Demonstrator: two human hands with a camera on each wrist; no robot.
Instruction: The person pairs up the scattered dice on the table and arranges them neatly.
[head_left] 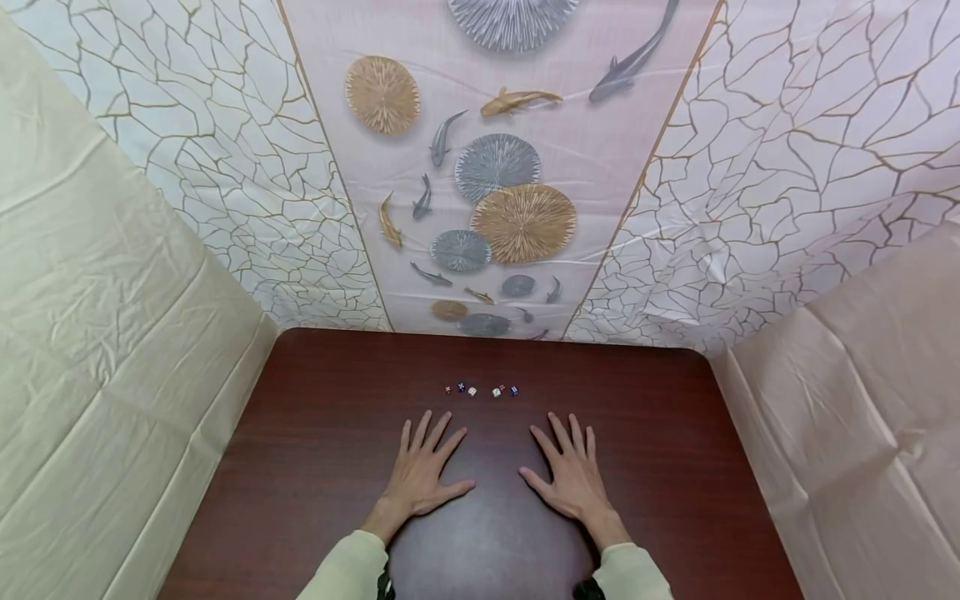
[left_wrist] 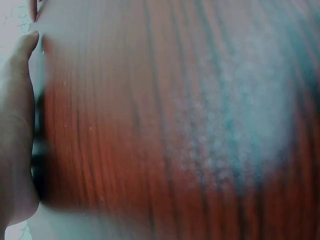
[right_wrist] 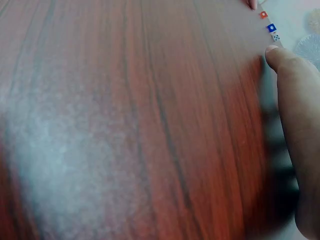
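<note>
Both hands lie palm down on the dark red-brown table (head_left: 337, 417) with fingers straight and spread, holding nothing. The left hand (head_left: 426, 471) is left of the middle, its thumb pointing inward; the right hand (head_left: 572, 475) mirrors it. Beyond the fingertips several small dice sit in two loose groups. On the left are a small red die (head_left: 447, 389), a blue die (head_left: 461, 387) and a white die (head_left: 472, 392). The right group has a white die (head_left: 497, 392), a small red die (head_left: 502, 387) and a blue die (head_left: 514, 390).
A cloth with fish and round gold and grey shapes (head_left: 522, 223) hangs behind the table's far edge. Cream cloth walls stand on the left (head_left: 112, 333) and right (head_left: 840, 400). Light glares off the tabletop between the forearms.
</note>
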